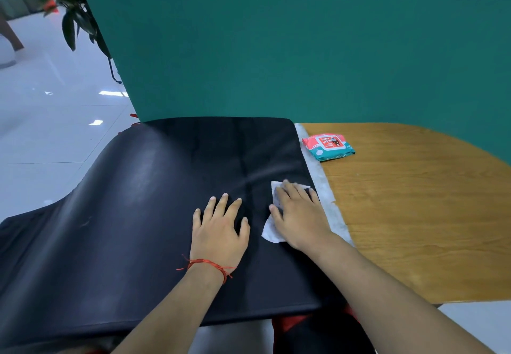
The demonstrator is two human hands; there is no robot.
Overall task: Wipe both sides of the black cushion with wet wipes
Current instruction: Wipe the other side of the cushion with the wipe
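Across the wooden table (414, 215) the black cushion (138, 215) lies flat, a broad rounded-corner slab with a smooth, faintly glossy skin like leather that catches pale streaks of light. Its left part runs past the table edge and sags downward in a soft curve, and its near edge hangs over my lap. Along its right side a strip of grey, fuzzy felt-like padding (326, 199) shows between the cushion and the bare wood grain.

My left hand (219, 226) rests palm down on the cushion, fingers straight and spread, grasping nothing; a thin red string bracelet (210, 264) circles that wrist. My right hand (300, 215) lies just beside it, near the cushion's right edge, pressing a crumpled white wet wipe (269, 232) flat against the black surface with straight fingers, not curled round it. Corners of the wipe stick out past my fingertips and under my thumb.

Beyond the padding strip, a soft teal and red wipes pack (328, 147) sits on the wood. A matte teal partition (276, 49) rises behind the table, with dark plant leaves (74, 16) and shiny white floor tiles (55, 105) to the left.
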